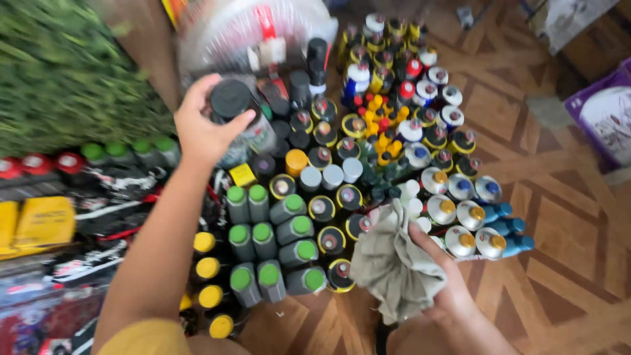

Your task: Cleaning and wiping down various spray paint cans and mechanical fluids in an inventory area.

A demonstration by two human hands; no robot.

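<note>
right hand fingers clutch a grey rag low in view; left hand fingers grip a black-capped, apparently clear bottle above crowded cans on the floor; a slip could topple neighbours.

Capped bottles stand in rows on the floor. Left hand holds a jar above their far-left side. Right hand holds a cloth at their near edge. Packaged goods lie left.
</note>
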